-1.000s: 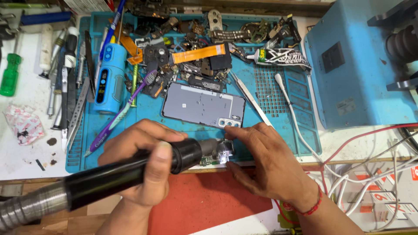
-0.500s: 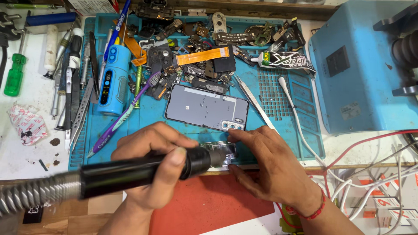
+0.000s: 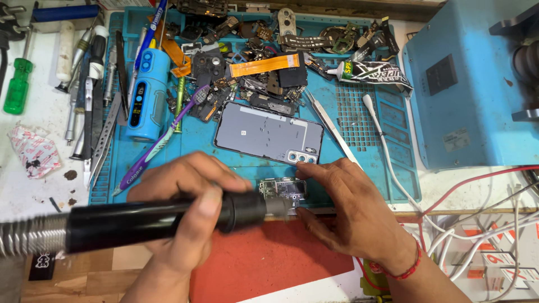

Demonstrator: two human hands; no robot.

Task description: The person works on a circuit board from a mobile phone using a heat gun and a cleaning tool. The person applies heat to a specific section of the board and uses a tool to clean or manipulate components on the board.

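My left hand (image 3: 185,196) is wrapped around the black hot-air wand (image 3: 151,221), its nozzle aimed at the small circuit board (image 3: 283,189) at the near edge of the blue mat (image 3: 387,174). My right hand (image 3: 348,210) pinches the board from 3 o'clock, likely to steady it under the nozzle. At 12 o'clock lies the grey phone back (image 3: 264,134); tweezers (image 3: 331,126) and loose phone parts (image 3: 252,73) crowd the bench beyond.

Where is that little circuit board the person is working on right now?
In the head view, the small circuit board sits at the near edge of the blue work mat, just below the grey phone back, between the black hot-air tool and the right hand.
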